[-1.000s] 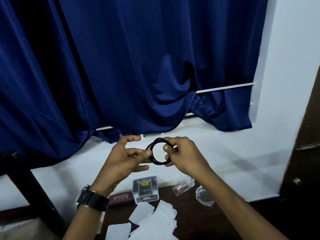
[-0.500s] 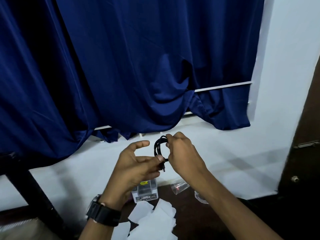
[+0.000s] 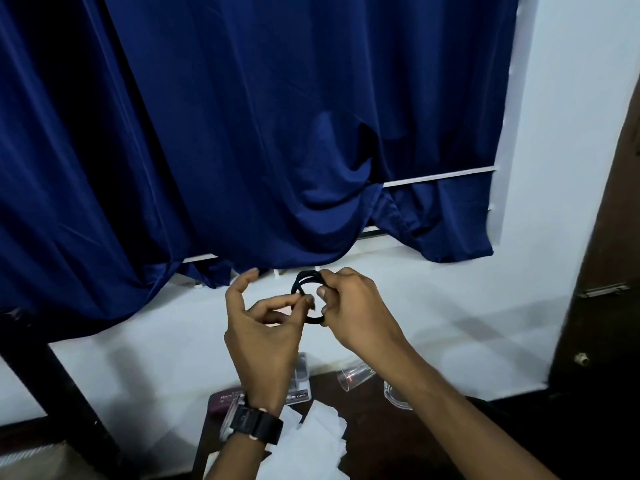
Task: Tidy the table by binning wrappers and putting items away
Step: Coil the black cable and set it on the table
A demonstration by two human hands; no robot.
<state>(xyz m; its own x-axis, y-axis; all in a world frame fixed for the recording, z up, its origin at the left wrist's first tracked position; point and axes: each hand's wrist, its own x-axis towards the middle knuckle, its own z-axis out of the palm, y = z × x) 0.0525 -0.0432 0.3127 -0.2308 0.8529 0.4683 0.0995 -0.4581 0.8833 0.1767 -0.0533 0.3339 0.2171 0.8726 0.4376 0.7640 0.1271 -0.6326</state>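
Holding: right hand (image 3: pixel 356 313) pinches coiled black cable (image 3: pixel 306 295) at the coil's 3 o'clock side, above the table (image 3: pixel 408 441).
Left hand (image 3: pixel 263 327): thumb and finger closed on the coil's 9 o'clock side; forefinger raised.
Wrist: black watch (image 3: pixel 254 424).
Table: white papers (image 3: pixel 311 441) at 6 o'clock; clear cup (image 3: pixel 355 374) on its side at 5 o'clock.
Backdrop: blue curtain (image 3: pixel 242 133) at 12 o'clock.

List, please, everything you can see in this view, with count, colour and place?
coiled cable: one, black, held up in both hands
paper wrappers: several, white, near table edge
clear plastic cup: one, on its side on the table
clear lid: one, right of the cup
small clear box: one, partly behind the left wrist
table: one, dark brown
curtain: one, dark blue, behind
wristwatch: one, black, left wrist
left hand: pinching the cable
right hand: gripping the coil
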